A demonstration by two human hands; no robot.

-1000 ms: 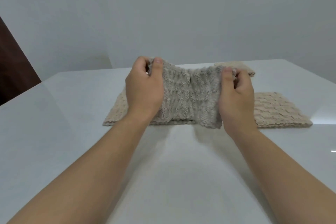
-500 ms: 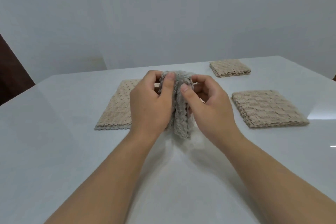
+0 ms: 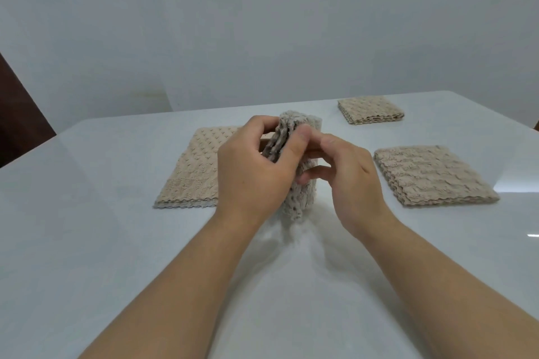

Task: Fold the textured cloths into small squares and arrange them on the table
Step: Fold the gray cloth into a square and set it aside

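Observation:
A grey textured cloth (image 3: 300, 201), folded together into a narrow upright bundle, hangs just above the white table (image 3: 87, 242) at the middle. My left hand (image 3: 250, 172) grips it from the left, thumb on its near face. My right hand (image 3: 347, 178) is on its right side with fingers curled against it; whether they pinch it is hidden. A beige cloth (image 3: 195, 169) lies flat behind my left hand. A folded beige square (image 3: 431, 178) lies to the right, and a smaller folded beige square (image 3: 370, 110) sits at the far right.
A pale wall stands behind the table's far edge. A dark brown surface (image 3: 17, 114) shows at the left beyond the table corner. The table's right edge runs close past the nearer folded square.
The grey cloth was stretched wide between both hands; my hands have come together and the cloth is now folded into a narrow bundle. The view has lifted, revealing the beige cloths behind.

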